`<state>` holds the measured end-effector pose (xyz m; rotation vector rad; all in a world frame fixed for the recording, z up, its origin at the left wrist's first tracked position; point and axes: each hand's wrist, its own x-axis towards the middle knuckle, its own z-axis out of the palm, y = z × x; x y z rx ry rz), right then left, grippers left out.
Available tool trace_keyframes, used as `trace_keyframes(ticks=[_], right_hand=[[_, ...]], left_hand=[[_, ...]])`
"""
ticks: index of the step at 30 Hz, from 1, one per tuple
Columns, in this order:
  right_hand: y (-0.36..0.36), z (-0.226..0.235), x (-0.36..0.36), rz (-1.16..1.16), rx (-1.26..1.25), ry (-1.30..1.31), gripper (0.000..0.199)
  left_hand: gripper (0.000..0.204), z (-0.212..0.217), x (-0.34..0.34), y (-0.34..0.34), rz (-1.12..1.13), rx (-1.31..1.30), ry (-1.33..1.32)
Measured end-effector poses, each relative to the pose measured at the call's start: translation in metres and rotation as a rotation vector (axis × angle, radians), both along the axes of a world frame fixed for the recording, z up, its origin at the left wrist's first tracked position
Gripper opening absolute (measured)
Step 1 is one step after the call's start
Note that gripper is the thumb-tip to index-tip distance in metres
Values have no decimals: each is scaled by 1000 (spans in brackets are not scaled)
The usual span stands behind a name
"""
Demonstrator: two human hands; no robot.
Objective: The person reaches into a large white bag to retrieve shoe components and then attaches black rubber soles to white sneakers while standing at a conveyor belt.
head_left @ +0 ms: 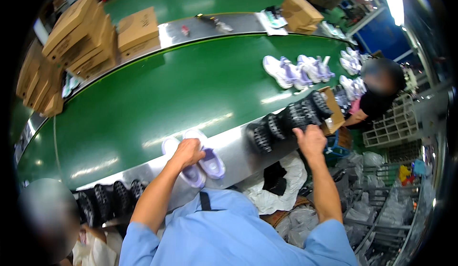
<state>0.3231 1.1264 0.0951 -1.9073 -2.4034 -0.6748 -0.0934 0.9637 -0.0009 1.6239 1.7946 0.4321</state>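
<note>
My left hand (pixel 190 152) is closed over a pair of white and lavender shoes (pixel 212 165) at the near edge of the green conveyor belt, their openings facing me. My right hand (pixel 312 143) is at the near side of a row of black shoes (pixel 298 115) with chunky, toothed soles. Its thumb points up against the row; the fingers curl where I cannot see what, if anything, they grip. An open cardboard box (pixel 333 111) stands at the row's right end.
Several white and lavender sneakers (pixel 279 72) stand on the green belt (pixel 167 91). Stacked shoe boxes (pixel 138 29) line the far ledge. More black shoes (pixel 119 196) lie at the near left. A co-worker (pixel 377 91) is at the right, another person (pixel 50 220) at the lower left. Plastic-wrapped items fill a rack (pixel 381 223).
</note>
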Motion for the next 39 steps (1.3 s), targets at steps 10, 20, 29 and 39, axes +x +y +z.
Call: trace_keyframes(ticks=[10, 20, 29, 39], right_hand=[[-148, -1, -132, 176, -1110, 500, 51], [-163, -113, -187, 187, -578, 445, 35], [-158, -107, -165, 329, -587, 628, 35], [-126, -134, -154, 174, -697, 788, 38]], left_hand=[[20, -27, -3, 23, 12, -299, -256], [20, -28, 47, 35, -256, 94, -244], [71, -54, 53, 5, 45, 624, -246], [109, -51, 110, -15, 402, -80, -263]])
